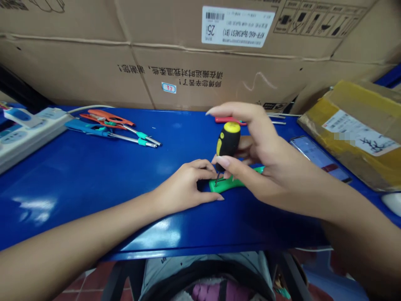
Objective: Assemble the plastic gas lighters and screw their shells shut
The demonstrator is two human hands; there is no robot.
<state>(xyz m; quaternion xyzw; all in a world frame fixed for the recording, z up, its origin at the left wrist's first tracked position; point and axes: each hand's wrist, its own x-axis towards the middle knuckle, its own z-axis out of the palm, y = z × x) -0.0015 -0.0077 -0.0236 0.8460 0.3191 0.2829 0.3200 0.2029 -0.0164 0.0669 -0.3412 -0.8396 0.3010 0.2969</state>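
Observation:
A stubby black-and-yellow screwdriver [228, 140] stands almost upright, held between the thumb and fingers of my right hand [266, 154]. Its tip meets the left end of a green utility lighter [233, 183], which lies flat on the blue table [103, 179]. My left hand [188, 186] grips that same end, with the thumb along the near side and the fingers at the far side. The right part of the green lighter is hidden behind my right hand.
Orange [108, 118] and blue utility lighters [103, 131] lie at the left beside a white power strip [31, 131]. A red-handled one [224, 119] lies behind my right hand. Right are a phone [319, 156] and a taped box [357, 129]; a large carton [175, 54] stands behind.

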